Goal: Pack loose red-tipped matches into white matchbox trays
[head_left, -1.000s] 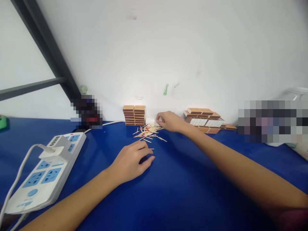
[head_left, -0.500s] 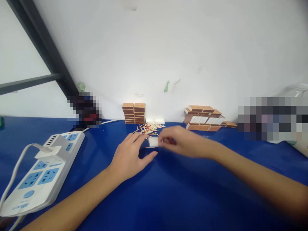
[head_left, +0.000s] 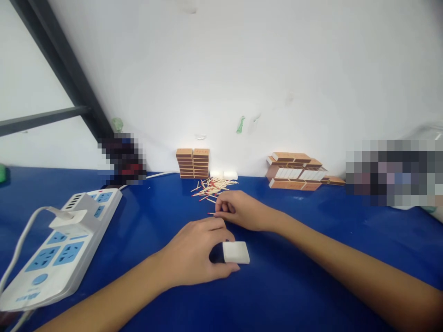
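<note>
A small white box, like the inner tray of a matchbox (head_left: 236, 252), lies on the blue tabletop. My left hand (head_left: 197, 251) holds its left end between thumb and fingers. Just beyond, my right hand (head_left: 242, 210) has its thumb and forefinger pinched on a match (head_left: 211, 213), whose red head points left. Behind the right hand spreads a loose pile of red-tipped matches (head_left: 215, 185). The inside of the white box does not show.
Two columns of brown matchboxes (head_left: 193, 163) stand by the wall, left of two white pieces (head_left: 230, 175). More matchboxes (head_left: 294, 170) are stacked at the right. A white power strip (head_left: 65, 249) with a plugged-in adapter and cable lies at the left.
My left hand has closed on the white box, which now lies nearer to me and a little to the right. The right hand has moved slightly left onto the single match.
</note>
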{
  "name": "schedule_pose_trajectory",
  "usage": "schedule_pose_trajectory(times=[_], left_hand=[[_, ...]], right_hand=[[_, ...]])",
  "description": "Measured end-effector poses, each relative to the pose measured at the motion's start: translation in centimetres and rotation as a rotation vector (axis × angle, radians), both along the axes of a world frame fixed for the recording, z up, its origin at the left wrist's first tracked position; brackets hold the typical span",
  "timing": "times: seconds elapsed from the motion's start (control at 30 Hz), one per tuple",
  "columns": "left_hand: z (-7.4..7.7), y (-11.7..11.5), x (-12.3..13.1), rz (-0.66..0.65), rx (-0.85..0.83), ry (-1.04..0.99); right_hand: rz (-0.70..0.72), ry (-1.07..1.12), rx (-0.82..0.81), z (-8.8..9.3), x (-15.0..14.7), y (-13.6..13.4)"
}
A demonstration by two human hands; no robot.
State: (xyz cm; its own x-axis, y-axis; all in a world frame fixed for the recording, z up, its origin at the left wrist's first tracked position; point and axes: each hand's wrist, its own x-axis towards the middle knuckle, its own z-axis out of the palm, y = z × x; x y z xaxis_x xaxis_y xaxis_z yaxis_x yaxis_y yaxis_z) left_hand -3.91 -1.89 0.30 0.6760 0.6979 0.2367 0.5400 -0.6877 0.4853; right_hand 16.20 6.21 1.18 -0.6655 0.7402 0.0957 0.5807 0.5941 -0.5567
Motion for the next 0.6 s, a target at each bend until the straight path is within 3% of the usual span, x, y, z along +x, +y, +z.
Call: schedule_pose_trajectory(times=[0.13, 0.3, 0.47, 0.6], left_hand=[[-0.3, 0.5, -0.4, 0.148, 0.035, 0.027], [-0.7, 1.9, -1.1, 0.364, 0.11, 0.016], [-1.1, 2.2, -0.9, 0.304, 0.088, -0.027], [-1.2, 1.8, -0.6, 0.283, 0.092, -0.032]], right_hand=[[-0.055, -0.024, 0.052, 0.5, 0.6, -0.2], [-0.069, 0.061, -0.024, 2.1, 1.9, -1.2], [0.001, 0.045, -0.024, 1.2, 1.2, -2.0], [-0.226, 0.087, 0.082, 0.2, 2.0, 0.1]])
